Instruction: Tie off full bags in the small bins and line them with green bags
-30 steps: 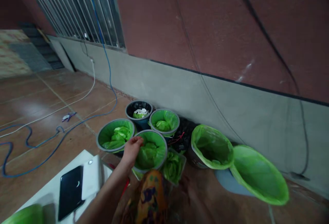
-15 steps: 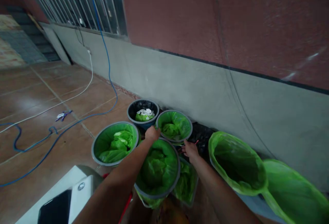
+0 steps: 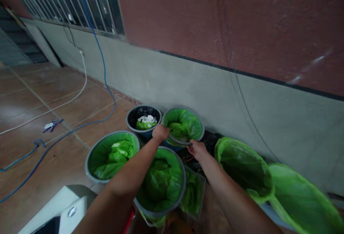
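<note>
"Where are my hands?"

"I have both on the held bucket (image 3: 195,119), at the far side near the wall (image 3: 142,71). My left hand (image 3: 160,132) is curled closed at its left rim; my right hand (image 3: 197,149) pinches the near rim, fingers closed."

"So the bucket sits between them?"

"Yes, mostly just beyond and between them, with a green liner and a green bundle (image 3: 178,130) inside."

"What's around it?"

"Left of it, the black-lined bucket (image 3: 136,113). Nearer, between my forearms, the near bucket (image 3: 176,171); left of that, the left bucket (image 3: 100,152). Just right, I see a black bag (image 3: 211,141), then two open green liners (image 3: 243,166)."

"And nearest me?"

"A phone (image 3: 48,225) at the near left."
</note>
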`<state>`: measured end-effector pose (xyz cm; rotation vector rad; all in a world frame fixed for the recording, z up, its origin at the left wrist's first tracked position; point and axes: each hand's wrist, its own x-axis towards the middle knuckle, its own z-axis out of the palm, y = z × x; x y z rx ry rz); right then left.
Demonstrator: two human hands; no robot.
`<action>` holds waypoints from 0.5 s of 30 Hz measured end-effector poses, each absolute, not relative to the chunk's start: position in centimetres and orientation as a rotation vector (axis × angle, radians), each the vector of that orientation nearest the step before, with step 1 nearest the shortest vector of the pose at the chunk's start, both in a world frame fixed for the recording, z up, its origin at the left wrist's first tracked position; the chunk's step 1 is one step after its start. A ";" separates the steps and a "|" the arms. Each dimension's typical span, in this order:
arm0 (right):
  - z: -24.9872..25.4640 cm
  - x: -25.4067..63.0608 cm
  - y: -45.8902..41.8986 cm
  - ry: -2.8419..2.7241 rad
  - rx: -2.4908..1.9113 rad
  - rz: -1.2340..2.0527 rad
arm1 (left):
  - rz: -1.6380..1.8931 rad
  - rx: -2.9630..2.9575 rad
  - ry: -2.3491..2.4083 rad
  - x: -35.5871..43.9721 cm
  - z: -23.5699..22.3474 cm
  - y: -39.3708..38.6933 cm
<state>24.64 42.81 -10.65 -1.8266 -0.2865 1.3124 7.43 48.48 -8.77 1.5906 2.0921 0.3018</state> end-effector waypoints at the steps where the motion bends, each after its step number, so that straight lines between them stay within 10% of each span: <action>1: -9.3 24.9 42.5 -0.294 -1.801 1.304 | 0.309 1.621 2.098 7.6 -7.1 48.1; 15: 6.9 31.0 23.3 -0.522 -1.477 0.929 | 0.894 1.817 1.779 11.6 10.8 29.6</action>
